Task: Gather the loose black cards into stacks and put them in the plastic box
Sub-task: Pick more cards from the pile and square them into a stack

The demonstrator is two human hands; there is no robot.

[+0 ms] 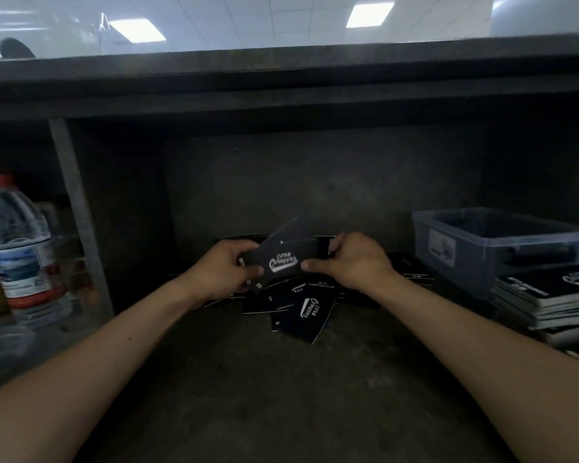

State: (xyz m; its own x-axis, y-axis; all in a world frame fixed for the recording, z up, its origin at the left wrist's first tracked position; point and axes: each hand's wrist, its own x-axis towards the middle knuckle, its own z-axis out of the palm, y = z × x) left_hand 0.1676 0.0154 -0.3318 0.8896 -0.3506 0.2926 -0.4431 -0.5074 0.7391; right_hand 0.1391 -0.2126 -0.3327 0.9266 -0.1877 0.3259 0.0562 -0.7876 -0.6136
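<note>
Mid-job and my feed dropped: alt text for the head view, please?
The left grip and right grip pinch a small stack of black cards above a loose pile of cards on the dark shelf. A clear plastic box sits at right behind stacked cards.

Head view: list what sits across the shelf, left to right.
Water bottle → grey upright → left hand → held cards → right hand → plastic box. Omitted for overlap: loose cards under the hands, stack before the box.
</note>
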